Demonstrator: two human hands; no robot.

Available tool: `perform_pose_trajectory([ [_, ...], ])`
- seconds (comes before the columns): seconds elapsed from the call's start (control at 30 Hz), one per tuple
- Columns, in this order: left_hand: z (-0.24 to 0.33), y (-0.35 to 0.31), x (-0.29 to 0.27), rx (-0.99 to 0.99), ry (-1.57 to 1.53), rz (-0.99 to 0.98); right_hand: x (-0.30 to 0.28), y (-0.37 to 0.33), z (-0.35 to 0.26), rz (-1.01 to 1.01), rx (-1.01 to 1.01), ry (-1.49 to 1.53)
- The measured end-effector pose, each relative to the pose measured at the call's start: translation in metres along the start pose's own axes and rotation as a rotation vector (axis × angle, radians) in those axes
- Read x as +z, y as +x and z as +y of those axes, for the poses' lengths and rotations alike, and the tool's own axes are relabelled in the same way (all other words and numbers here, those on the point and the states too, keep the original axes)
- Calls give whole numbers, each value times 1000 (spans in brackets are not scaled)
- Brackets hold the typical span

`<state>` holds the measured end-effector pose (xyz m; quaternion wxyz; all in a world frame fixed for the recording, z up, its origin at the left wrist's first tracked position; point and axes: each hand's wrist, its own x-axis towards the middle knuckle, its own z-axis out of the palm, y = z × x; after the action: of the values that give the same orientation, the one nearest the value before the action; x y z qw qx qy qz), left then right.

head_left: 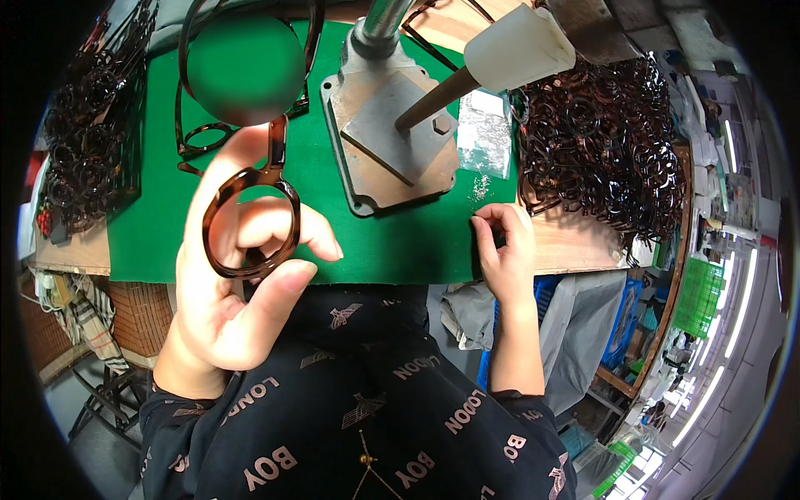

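My left hand (204, 308) is raised close to the camera, thumb and fingers curled around a dark tortoiseshell eyeglass frame (277, 154). The frame stands on end, one round rim above the other; a blurred patch covers its upper opening. My right hand (506, 254) rests at the right front edge of the green mat (275, 271), thumb and forefinger drawn together. Whatever lies between those fingertips is too small to tell. Just beyond them are tiny shiny pieces (480, 188), spilled near a clear plastic bag (485, 137).
Mid-mat stands a metal base (392, 187) with a post; a brown rod (437, 96) with a white cylinder (517, 50) slants over it. More glasses (200, 150) lie behind my left hand. Piled tortoiseshell frames (600, 142) fill the right, others (87, 142) the left.
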<state>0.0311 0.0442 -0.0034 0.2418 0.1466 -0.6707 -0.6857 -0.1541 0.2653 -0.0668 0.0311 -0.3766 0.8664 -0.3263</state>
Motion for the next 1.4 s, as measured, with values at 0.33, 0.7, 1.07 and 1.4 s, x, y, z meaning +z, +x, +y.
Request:
perform_pose_trajectory([
  [0.33, 15, 5, 11, 9, -206, 164, -11, 9, 8, -153, -194, -47],
  [0.7, 5, 11, 11, 62, -241, -106, -15, 15, 6, -229, -179, -29],
  [1.07, -9, 20, 23, 76, -391, -346, -22, 35, -106, -350, -217, 941],
  [1.4, -1, 21, 20, 189, -263, -315, -8, 41, -123, -216, -375, 766],
])
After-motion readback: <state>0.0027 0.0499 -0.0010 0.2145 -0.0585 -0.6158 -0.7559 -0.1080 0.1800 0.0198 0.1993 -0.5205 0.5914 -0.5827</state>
